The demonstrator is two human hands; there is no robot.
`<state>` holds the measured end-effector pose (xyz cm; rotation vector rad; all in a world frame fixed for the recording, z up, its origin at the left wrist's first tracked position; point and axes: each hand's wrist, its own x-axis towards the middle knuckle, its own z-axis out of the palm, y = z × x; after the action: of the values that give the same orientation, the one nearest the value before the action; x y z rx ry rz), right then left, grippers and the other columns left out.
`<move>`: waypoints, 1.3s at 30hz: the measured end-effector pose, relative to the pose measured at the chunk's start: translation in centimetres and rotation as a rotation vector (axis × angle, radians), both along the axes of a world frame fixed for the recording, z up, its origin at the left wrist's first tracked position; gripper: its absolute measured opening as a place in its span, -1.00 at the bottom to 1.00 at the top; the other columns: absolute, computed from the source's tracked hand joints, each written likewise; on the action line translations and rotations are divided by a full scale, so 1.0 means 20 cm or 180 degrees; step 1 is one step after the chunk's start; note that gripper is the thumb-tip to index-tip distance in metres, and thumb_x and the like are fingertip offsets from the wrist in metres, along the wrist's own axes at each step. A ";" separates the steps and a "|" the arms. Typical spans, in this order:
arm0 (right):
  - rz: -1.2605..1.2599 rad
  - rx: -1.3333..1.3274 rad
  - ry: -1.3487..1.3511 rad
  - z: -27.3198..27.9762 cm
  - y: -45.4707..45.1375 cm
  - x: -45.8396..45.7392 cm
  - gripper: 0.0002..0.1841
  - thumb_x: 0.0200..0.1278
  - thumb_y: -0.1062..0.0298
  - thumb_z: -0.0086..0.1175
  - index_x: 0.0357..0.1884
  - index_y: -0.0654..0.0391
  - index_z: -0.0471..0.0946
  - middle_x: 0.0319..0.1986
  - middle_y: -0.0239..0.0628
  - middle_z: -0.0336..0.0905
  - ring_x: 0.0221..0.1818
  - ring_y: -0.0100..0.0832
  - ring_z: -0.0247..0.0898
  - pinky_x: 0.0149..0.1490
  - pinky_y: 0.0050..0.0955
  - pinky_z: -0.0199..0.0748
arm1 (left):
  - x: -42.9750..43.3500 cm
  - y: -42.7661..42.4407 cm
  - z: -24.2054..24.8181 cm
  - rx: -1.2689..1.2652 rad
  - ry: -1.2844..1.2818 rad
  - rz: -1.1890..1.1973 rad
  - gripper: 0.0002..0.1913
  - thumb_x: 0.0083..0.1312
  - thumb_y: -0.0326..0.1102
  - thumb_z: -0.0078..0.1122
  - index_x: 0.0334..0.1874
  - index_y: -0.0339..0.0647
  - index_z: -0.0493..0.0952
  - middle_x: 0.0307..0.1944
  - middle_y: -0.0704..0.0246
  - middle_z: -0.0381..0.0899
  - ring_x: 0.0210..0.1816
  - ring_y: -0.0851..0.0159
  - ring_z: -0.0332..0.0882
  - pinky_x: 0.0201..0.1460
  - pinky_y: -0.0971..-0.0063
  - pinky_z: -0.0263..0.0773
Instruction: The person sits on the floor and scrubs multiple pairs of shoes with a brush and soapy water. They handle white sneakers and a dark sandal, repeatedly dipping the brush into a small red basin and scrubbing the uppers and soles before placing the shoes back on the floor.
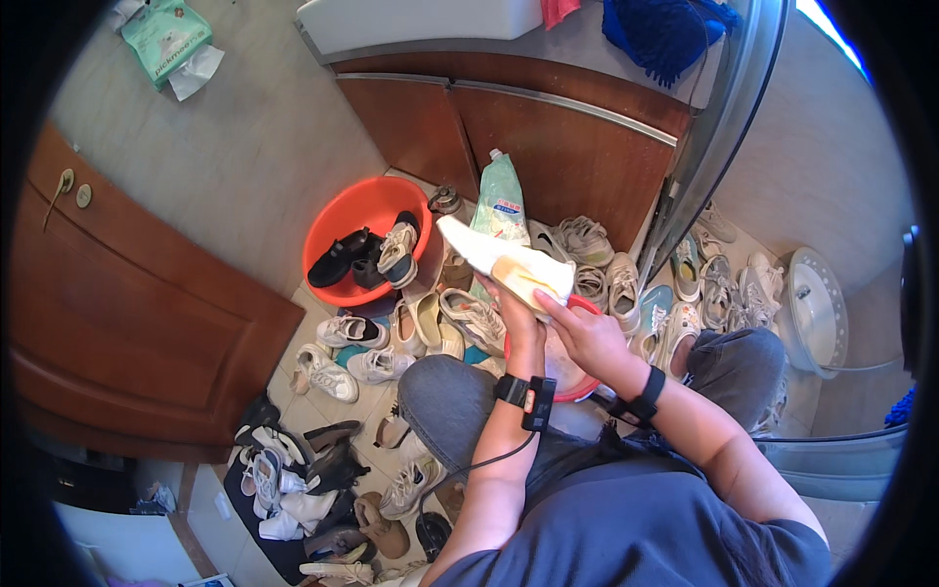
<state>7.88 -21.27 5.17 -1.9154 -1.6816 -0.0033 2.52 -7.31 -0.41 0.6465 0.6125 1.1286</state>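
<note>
A white shoe (477, 246) with a yellowish-brown patch on its side is held up before me. My left hand (517, 312) grips it from below. The fingers of my right hand (590, 334) press on its near right end; whether they hold anything small is hidden. Under the hands stands a red basin (561, 367) with cloudy, foamy liquid, partly covered by my right hand and wrist. Behind the shoe is a green detergent pouch (502, 194), upright with a white cap.
An orange-red basin (319, 220) holds several shoes. Many sneakers (323, 374) and other shoes cover the tiled floor around my knees. A black mat (246, 495) bears more shoes at lower left. A white perforated basket (821, 308) stands right, beyond a glass door frame (704, 169). Wooden cabinet (557, 147) ahead.
</note>
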 end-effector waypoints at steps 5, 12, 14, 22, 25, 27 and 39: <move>0.0273 0.0112 -0.0222 -0.10 -0.11 0.01 -0.39 0.26 0.23 0.11 0.37 -0.32 0.30 -0.52 -0.25 0.47 -0.59 -0.20 0.48 -0.50 -0.20 0.45 | -0.08 0.04 0.03 -0.0586 -0.0653 0.0158 -0.38 0.49 0.06 -0.17 0.45 -0.12 -0.01 0.23 0.15 0.37 0.17 0.08 0.46 0.19 0.14 0.45; 0.0065 -0.0094 -0.0323 -0.15 -0.37 0.24 -0.44 0.26 0.26 0.11 0.33 -0.30 0.36 -0.54 -0.28 0.47 -0.61 -0.22 0.48 -0.54 -0.26 0.45 | -0.10 0.09 0.00 -0.0293 -0.0628 0.0436 -0.29 0.40 -0.10 0.09 0.43 -0.31 0.00 0.21 0.11 0.37 0.16 0.10 0.45 0.14 0.22 0.47; 0.0204 0.0168 -0.0064 -0.14 -0.34 0.22 -0.44 0.26 0.26 0.12 0.33 -0.28 0.36 -0.54 -0.28 0.48 -0.59 -0.22 0.49 -0.52 -0.25 0.46 | -0.08 0.09 -0.03 -0.0044 -0.0505 0.0505 -0.31 0.40 -0.11 0.10 0.41 -0.32 0.03 0.21 0.12 0.36 0.16 0.11 0.45 0.15 0.26 0.45; 0.0212 0.0212 0.0555 0.01 -0.02 0.03 -0.45 0.32 0.32 0.04 0.37 -0.16 0.30 -0.49 -0.13 0.51 -0.49 -0.07 0.50 -0.39 -0.16 0.45 | -0.01 0.05 -0.19 0.0827 0.0990 -0.0275 -0.38 0.51 -0.05 -0.22 0.48 -0.25 -0.04 0.39 0.11 0.11 0.30 0.13 0.27 0.33 0.32 0.24; 0.0276 0.0274 0.0623 0.03 -0.06 0.03 -0.44 0.31 0.33 0.04 0.37 -0.16 0.30 -0.44 -0.12 0.55 -0.45 -0.05 0.52 -0.36 -0.15 0.47 | -0.03 0.05 -0.17 0.0436 0.0180 0.0104 -0.39 0.55 0.00 -0.36 0.50 -0.22 -0.03 0.43 0.13 0.06 0.40 0.15 0.16 0.41 0.35 0.13; 0.0444 0.0743 0.0604 0.03 -0.15 0.03 -0.43 0.30 0.33 0.04 0.37 -0.16 0.30 -0.43 -0.13 0.56 -0.44 -0.05 0.53 -0.35 -0.16 0.49 | -0.04 0.07 -0.14 0.0532 0.0258 0.0130 -0.36 0.55 0.04 -0.45 0.51 -0.26 -0.11 0.45 0.12 0.02 0.43 0.14 0.11 0.45 0.33 0.07; -0.0213 0.0092 0.0130 0.19 0.04 -0.01 -0.43 0.30 0.32 0.06 0.37 -0.23 0.31 -0.55 -0.17 0.51 -0.54 -0.09 0.51 -0.42 -0.19 0.47 | 0.00 0.02 -0.21 0.0905 -0.0324 -0.0366 -0.27 0.44 -0.17 -0.23 0.56 -0.14 -0.31 0.45 0.13 0.00 0.41 0.13 0.11 0.44 0.29 0.08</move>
<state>7.72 -20.42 8.87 -1.9367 -1.5817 -0.0142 2.46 -6.98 -4.68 0.8511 0.3255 1.1426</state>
